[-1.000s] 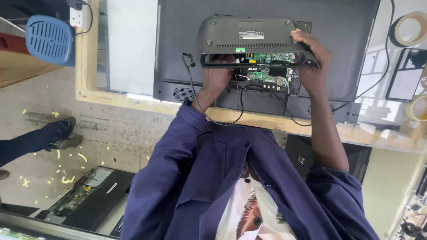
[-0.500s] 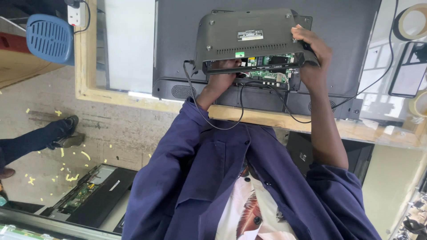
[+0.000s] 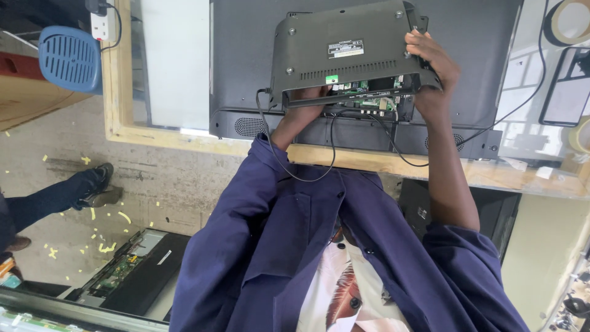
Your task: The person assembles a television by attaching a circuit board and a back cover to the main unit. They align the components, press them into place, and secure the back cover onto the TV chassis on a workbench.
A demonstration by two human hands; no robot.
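A flat black television [image 3: 246, 67] lies face down on a wooden-edged table [image 3: 160, 138]. Both my hands hold its dark grey rear cover [image 3: 344, 55], which is raised at its near edge. My left hand [image 3: 302, 110] grips the cover's near edge from beneath, with the fingers partly hidden. My right hand [image 3: 430, 67] clasps the cover's right corner. Under the raised edge shows a green circuit board [image 3: 369, 93]. Black cables [image 3: 332, 154] hang from there over the table edge toward my blue jacket.
A blue grilled object [image 3: 69, 58] and a white power strip [image 3: 101, 24] are at the far left. Tape rolls [image 3: 568, 21] and a dark phone [image 3: 565, 86] lie at the right. Another person's leg and shoe [image 3: 80, 193] and an opened device [image 3: 132, 270] are on the floor.
The rear cover has tilted up further and moved away from me, showing more of its outer face. Both hands have gone with it.
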